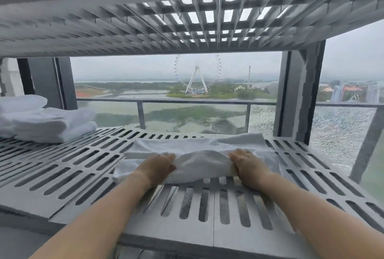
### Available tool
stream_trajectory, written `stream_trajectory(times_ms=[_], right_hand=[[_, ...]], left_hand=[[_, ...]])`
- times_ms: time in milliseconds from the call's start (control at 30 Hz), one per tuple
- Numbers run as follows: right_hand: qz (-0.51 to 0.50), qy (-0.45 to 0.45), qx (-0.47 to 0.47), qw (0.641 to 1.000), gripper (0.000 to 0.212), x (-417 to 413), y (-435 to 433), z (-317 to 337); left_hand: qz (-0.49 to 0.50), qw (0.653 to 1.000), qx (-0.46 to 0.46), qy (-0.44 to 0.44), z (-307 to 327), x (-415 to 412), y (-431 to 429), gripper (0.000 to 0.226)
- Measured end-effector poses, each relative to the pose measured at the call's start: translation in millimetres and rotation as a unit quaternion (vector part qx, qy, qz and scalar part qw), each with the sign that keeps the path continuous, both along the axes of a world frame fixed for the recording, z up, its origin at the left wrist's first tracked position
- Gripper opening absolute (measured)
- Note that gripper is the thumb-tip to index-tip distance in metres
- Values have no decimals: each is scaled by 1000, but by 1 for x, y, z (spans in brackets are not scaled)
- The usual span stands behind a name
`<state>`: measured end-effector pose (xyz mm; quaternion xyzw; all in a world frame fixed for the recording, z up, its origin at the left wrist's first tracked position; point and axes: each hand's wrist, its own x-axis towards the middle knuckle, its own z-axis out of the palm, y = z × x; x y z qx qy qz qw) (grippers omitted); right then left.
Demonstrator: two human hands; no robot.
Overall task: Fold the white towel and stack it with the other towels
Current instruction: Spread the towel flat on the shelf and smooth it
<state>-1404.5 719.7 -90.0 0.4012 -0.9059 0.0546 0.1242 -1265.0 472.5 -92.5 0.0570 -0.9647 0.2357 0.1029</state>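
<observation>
Currently both hands are on the white towel (199, 144), which lies across the middle of the slatted grey shelf (62, 173), a little right of centre and set back from the front edge. The left hand (159, 165) and the right hand (246, 164) each grip the near fold, fingers curled over it, with a raised hump of cloth between them (the far part of the towel lies flatter, toward the back edge). Its left end trails out past the left wrist. Its right end stops near a seam between shelf panels.

The stack of folded towels (52, 123) sits at the back left of the same shelf, well apart from the gripped towel, with bare slats running between the two. A strip of bare shelf also lies between the towel and the front edge. An upper shelf (124, 24) sits low overhead, and a grey post (299, 92) stands at the back right, just beyond the towel's far corner. Behind the shelf runs a glass railing (187, 101).
</observation>
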Motion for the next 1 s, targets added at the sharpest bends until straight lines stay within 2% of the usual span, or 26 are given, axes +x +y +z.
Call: stream_trajectory(times_ms=[67, 133, 167, 267, 333, 400, 467, 533, 600, 633, 700, 767, 833, 900, 1000], right_hand=[[-6, 11, -4, 1000, 25, -22, -3, 0], [-46, 10, -24, 999, 27, -40, -3, 5], [-72, 39, -27, 996, 31, -46, -1, 10], [-105, 208, -71, 970, 35, -53, 11, 33], [-71, 232, -78, 967, 36, -47, 21, 43], [31, 193, -22, 981, 27, -40, 35, 40], [103, 122, 52, 986, 23, -28, 53, 35], [106, 126, 106, 981, 31, -15, 67, 30], [92, 136, 140, 976, 28, 1, 71, 20], [90, 114, 109, 983, 23, 9, 69, 15], [62, 75, 29, 995, 12, 26, 67, 11], [31, 38, -9, 999, 22, 42, 68, 9], [35, -7, -26, 999, 32, 58, 67, 5], [56, -23, -63, 996, 31, 73, 62, 1], [52, 9, -93, 994, 20, 88, 58, 1]], left_hand=[[11, 1000, 8, 21, 0, -22, -3, 32], [5, 992, 30, 121, 5, -31, -1, 30], [-18, 983, 40, 178, 13, -31, 1, 30], [-76, 951, 43, 298, 39, -29, -6, 40], [-128, 934, 64, 327, 54, -22, -9, 48], [-214, 935, 2, 283, 53, -11, -13, 54], [-278, 940, -16, 199, 44, 7, -17, 48], [-256, 957, 19, 135, 31, 26, -24, 36], [-179, 980, 49, 71, 21, 36, -28, 28], [-141, 988, 50, 39, 15, 38, -29, 27], [-96, 991, 83, 38, 6, 43, -29, 28], [-73, 988, 126, 52, 7, 51, -27, 23], [-84, 978, 187, 42, 7, 63, -24, 18], [-110, 960, 256, 20, 7, 74, -16, 19], [-126, 958, 258, 21, 8, 83, -1, 13]])
